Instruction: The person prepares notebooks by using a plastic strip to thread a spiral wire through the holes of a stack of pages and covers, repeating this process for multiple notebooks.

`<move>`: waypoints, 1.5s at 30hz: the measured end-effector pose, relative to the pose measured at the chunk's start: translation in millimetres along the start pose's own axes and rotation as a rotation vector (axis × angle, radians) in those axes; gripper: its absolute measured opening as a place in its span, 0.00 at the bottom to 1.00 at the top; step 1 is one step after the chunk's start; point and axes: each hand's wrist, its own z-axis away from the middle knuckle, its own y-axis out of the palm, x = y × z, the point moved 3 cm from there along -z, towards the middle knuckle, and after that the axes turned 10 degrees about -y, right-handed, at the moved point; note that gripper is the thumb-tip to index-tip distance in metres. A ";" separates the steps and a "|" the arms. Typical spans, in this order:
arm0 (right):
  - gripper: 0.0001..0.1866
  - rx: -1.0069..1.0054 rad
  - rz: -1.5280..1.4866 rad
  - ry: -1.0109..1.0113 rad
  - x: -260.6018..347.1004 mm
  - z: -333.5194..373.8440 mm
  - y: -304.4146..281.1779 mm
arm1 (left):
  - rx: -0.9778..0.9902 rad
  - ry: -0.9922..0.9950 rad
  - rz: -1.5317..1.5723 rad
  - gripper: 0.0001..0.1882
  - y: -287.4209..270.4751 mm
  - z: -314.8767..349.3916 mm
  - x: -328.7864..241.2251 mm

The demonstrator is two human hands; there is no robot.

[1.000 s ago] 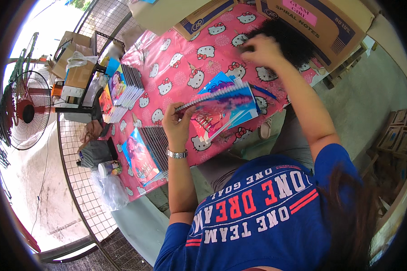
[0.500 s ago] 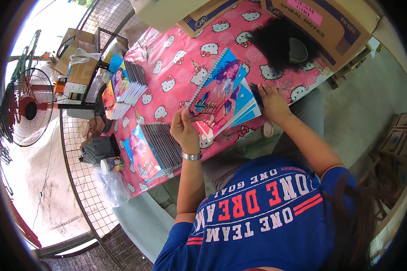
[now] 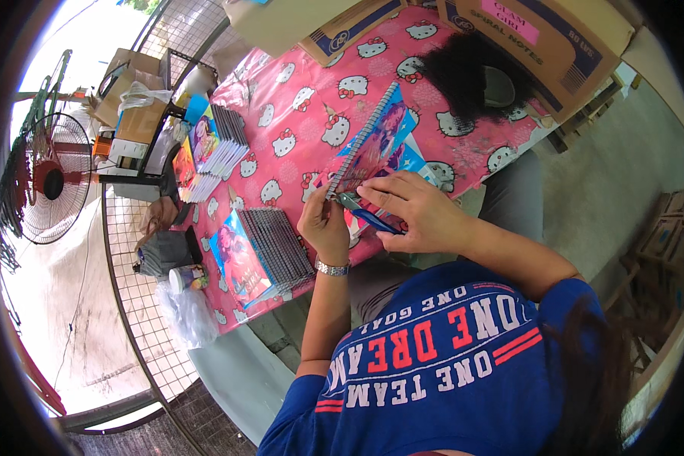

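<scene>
A spiral notebook (image 3: 385, 135) with a colourful illustrated cover is tilted up at its wire-bound side. My left hand (image 3: 324, 230) pinches the near end of its spiral. My right hand (image 3: 427, 216) is closed round blue-handled pliers (image 3: 371, 216), whose metal jaws are at that same end, close to my left fingertips. Whether the jaws touch the wire is too small to tell. Under the raised notebook lie more sheets or notebooks (image 3: 412, 157), partly hidden by my right hand.
Left of my hands stands a stack of spiral notebooks (image 3: 270, 247), with more notebooks (image 3: 213, 144) farther back. A black bristly heap (image 3: 463, 76) lies at the far right, before a cardboard box (image 3: 539, 53). A fan (image 3: 51, 182) stands left of the pink table (image 3: 281, 163).
My right hand has moved left to the spiral's near end, bringing the pliers there. The notebook has been tilted up, and my left hand has shifted slightly right and nearer.
</scene>
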 end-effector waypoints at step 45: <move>0.11 0.279 1.078 0.507 -256.9 45.0 -31.5 | 0.115 -0.477 -0.983 0.30 -284.1 -36.7 93.5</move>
